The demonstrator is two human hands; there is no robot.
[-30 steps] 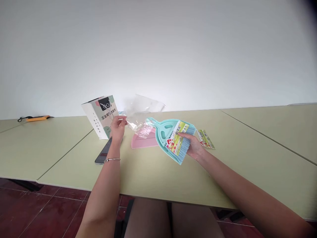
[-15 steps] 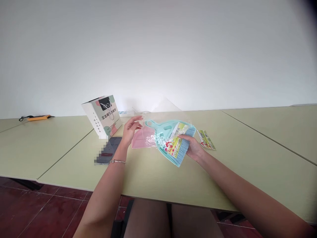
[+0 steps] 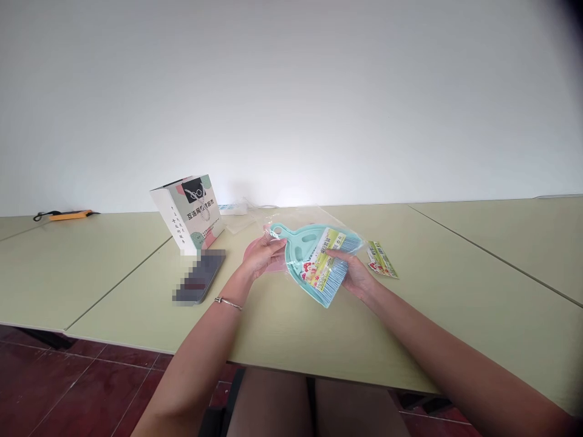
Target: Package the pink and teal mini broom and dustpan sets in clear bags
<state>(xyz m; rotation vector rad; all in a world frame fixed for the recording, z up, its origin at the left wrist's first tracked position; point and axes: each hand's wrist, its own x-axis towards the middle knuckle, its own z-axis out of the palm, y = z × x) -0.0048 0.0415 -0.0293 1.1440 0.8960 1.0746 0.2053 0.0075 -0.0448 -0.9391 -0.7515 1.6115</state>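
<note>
Holding a teal dustpan (image 3: pixel 295 260) with a blue-bristled hand brush (image 3: pixel 339 273) nested in it, the two hands keep the set between them, tilted, its broad end toward the person; it appears raised off the tabletop (image 3: pixel 291 343). Printed card (image 3: pixel 324 262) lies across brush and pan. Clear film (image 3: pixel 321 213) shows about the handle end and far edge; cannot tell whether it encloses the whole set.

Right hand (image 3: pixel 356 274): thumb flat on the card, other fingers behind; the set is pinched at the bristle side. Left hand (image 3: pixel 264 254): thumb at the rim just beside the looped handle, other fingers mostly hidden; cannot tell whether they press together, or on plastic or film.

Handling estimate: light, thin moulded plastic, fairly stiff, unlikely to break. Bristles probably flex under pressure, so the present right-hand grip may give a little. Film is limp and likely slippery over smooth plastic; the card could crease or slide. Best holds, as judged: the handle neck, or the pan's rigid side rim with the thumb over the brush to stop it shifting.

Nearby: a pink dustpan (image 3: pixel 276 267) behind the left hand; a loose printed card (image 3: pixel 382 260) beyond the right.
</note>
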